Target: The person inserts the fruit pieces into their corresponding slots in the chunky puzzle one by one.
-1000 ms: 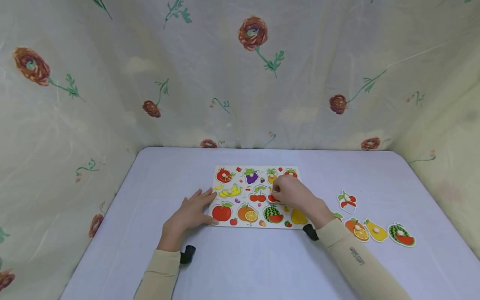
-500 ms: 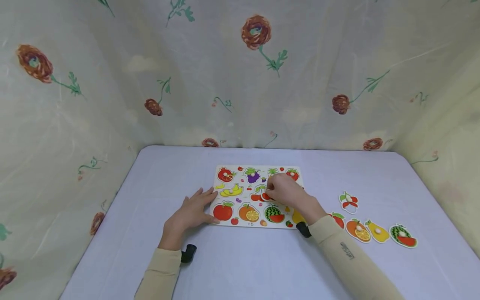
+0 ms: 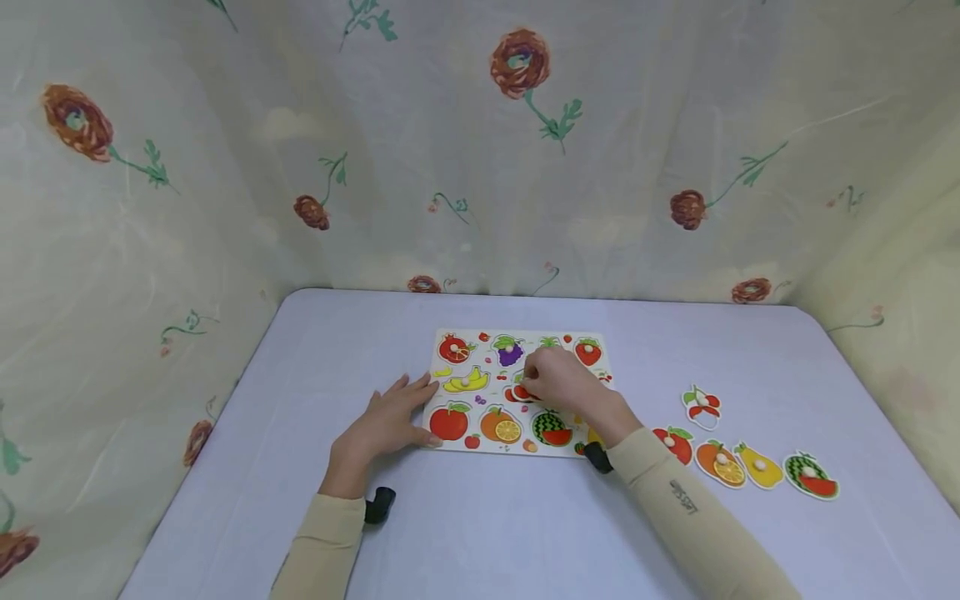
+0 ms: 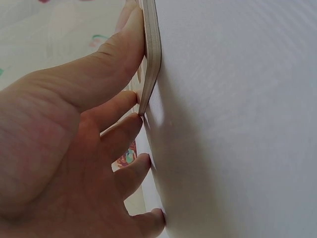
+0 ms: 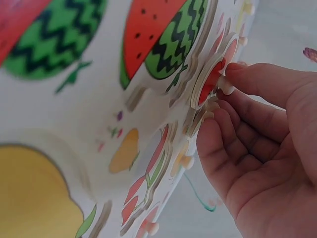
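Observation:
A white wooden fruit puzzle board [image 3: 480, 450] lies on the table. My left hand [image 3: 390, 421] rests at its left edge with fingers spread, and in the left wrist view the thumb [image 4: 111, 64] lies along the board's side. Over the board's middle row, my right hand [image 3: 562, 379] pinches the small knob [image 5: 226, 85] of a red cherry puzzle piece [image 5: 210, 82]. That piece sits close over the board at the printed cherries, slightly tilted. The hand hides part of the pineapple piece [image 3: 550, 341] and the slot to the right.
Right of the board lie loose knobbed pieces: a red-and-white leafy fruit [image 3: 702, 406], an apple [image 3: 678, 444], an orange [image 3: 720, 464], a pear [image 3: 761, 468] and a watermelon [image 3: 812, 477]. Knobbed banana [image 3: 467, 381], grape [image 3: 509, 352] and strawberry [image 3: 588, 352] pieces sit in the board.
My right hand has shifted left across the board with the cherry piece, onto the printed cherries. My left hand stays at the board's edge.

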A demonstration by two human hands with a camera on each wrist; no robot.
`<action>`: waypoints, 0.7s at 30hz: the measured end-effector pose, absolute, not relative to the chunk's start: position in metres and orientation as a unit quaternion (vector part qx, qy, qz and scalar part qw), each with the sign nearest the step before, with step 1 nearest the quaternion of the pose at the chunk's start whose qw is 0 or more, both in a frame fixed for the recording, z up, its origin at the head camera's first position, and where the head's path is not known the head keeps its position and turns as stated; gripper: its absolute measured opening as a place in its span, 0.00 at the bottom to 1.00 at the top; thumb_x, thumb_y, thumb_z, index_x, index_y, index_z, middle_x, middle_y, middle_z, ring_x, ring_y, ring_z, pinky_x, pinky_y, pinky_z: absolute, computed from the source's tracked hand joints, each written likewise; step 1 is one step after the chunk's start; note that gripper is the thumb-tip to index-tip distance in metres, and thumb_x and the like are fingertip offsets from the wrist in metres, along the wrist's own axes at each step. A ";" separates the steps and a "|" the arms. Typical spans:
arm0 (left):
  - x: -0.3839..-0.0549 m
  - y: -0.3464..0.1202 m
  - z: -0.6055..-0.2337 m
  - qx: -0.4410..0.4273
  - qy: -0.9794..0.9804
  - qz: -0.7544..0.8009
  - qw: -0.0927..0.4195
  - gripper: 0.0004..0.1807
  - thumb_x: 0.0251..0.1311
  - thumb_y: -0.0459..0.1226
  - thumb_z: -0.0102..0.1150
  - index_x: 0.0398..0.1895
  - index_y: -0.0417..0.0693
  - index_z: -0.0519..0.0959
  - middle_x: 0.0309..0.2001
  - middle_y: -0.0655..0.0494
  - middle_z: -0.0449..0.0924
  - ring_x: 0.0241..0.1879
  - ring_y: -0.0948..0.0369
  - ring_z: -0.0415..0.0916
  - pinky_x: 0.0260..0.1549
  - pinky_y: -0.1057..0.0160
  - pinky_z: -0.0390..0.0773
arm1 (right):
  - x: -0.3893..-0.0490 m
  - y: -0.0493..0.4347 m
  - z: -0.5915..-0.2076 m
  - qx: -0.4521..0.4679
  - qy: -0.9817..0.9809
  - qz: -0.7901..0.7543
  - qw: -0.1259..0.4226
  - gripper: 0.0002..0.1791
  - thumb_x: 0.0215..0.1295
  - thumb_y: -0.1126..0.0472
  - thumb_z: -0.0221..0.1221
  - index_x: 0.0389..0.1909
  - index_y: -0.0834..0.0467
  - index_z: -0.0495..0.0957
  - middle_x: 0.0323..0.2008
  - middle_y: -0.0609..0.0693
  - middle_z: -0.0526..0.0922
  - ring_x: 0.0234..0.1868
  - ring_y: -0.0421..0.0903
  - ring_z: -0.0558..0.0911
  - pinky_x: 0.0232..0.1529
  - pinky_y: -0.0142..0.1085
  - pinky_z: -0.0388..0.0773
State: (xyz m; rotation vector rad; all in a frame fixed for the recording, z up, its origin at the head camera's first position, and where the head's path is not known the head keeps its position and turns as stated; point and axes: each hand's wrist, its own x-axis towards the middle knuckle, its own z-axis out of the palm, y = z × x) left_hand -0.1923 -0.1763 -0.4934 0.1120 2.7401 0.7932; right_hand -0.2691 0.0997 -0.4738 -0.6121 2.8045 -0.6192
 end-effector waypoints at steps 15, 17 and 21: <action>-0.193 -0.175 -0.492 0.036 0.951 0.272 0.143 0.50 0.49 0.45 0.76 0.76 0.60 0.61 0.79 0.58 0.54 0.80 0.49 0.41 0.74 0.32 0.42 | -0.269 0.086 -0.475 -0.191 0.955 -0.201 0.108 0.07 0.67 0.58 0.61 0.33 0.55 0.85 0.28 0.48 0.81 0.29 0.44 0.76 0.30 0.31 0.73; -0.192 -0.174 -0.492 0.034 0.952 0.268 0.143 0.50 0.49 0.45 0.76 0.76 0.60 0.61 0.79 0.59 0.54 0.80 0.49 0.41 0.74 0.32 0.42 | -0.269 0.085 -0.475 -0.191 0.954 -0.202 0.108 0.07 0.67 0.58 0.61 0.33 0.55 0.85 0.28 0.48 0.81 0.29 0.44 0.76 0.30 0.31 0.73; -0.191 -0.173 -0.490 0.030 0.953 0.266 0.145 0.50 0.49 0.45 0.76 0.76 0.60 0.61 0.79 0.59 0.54 0.81 0.49 0.41 0.74 0.32 0.42 | -0.269 0.083 -0.475 -0.193 0.954 -0.202 0.107 0.07 0.67 0.58 0.61 0.33 0.56 0.85 0.27 0.47 0.81 0.29 0.44 0.76 0.30 0.31 0.73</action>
